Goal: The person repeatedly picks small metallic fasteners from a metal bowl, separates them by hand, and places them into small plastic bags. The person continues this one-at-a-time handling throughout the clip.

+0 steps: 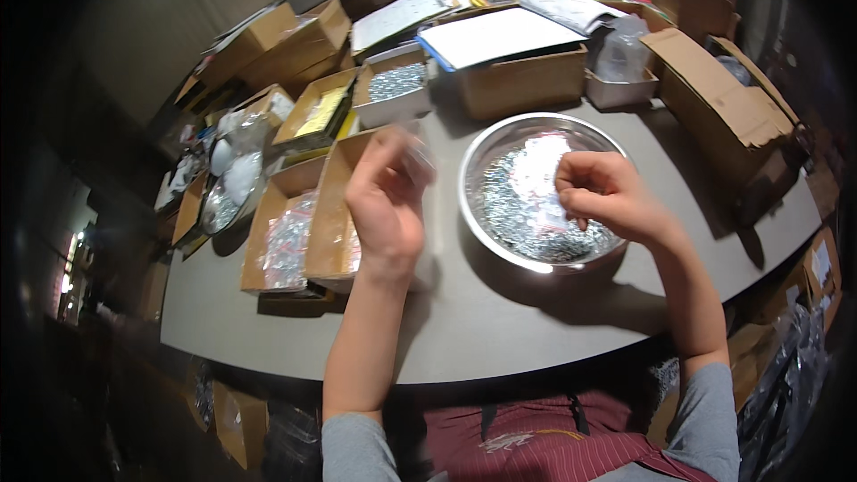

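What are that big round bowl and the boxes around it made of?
The bowl looks like polished metal, probably steel: its rim shines and mirrors the light. The boxes look like plain brown cardboard, matte, with folded flaps and worn edges. The small pieces in the bowl glint silver, likely metal too.

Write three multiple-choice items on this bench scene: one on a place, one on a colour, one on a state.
1. Where is the right hand?
A. over the steel bowl
B. inside a cardboard box
C. flat on the table

2. What colour is the table?
A. green
B. grey
C. red

3. How is the left hand?
A. pressed flat on the table
B. raised, fingers blurred
C. deep in the bowl

Answers:
1 A, it hangs above the small metal parts in the bowl.
2 B, its bare top is grey.
3 B, it is lifted beside the bowl.
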### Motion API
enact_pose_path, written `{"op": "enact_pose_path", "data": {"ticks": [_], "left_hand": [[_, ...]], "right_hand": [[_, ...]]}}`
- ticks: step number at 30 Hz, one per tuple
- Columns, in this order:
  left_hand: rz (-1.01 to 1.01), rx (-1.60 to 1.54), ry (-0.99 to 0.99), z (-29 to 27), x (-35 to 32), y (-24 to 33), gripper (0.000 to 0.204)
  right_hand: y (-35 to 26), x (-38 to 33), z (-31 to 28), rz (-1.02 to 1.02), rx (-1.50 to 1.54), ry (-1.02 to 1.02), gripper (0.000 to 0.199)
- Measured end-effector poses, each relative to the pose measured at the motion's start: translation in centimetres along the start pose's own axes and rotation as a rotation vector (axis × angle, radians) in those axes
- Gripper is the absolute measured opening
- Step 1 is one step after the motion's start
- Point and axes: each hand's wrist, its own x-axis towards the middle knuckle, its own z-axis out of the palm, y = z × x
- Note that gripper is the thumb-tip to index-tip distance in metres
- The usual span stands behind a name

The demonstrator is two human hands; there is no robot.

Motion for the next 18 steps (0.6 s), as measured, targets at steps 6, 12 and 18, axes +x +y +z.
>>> {"op": "enact_pose_path", "data": {"ticks": [6, 12, 18], "left_hand": [[-0.103, -0.817, -0.040, -3.0, 1.9, 3.5, 0.018], [-0.355, -0.322, -0.107, -1.5, 0.5, -0.2, 0.022], [-0.244, 0.313, -0.157, 1.2, -1.5, -2.6, 0.031]], "right_hand": [[4.5, 0.0, -0.2, 0.042, -0.867, 0.045, 0.025], [3.7, 1.4, -0.7, 0.080, -0.838, -0.205, 0.017], [3.8, 1.4, -0.6, 0.023, -0.687, -0.184, 0.029]]}}
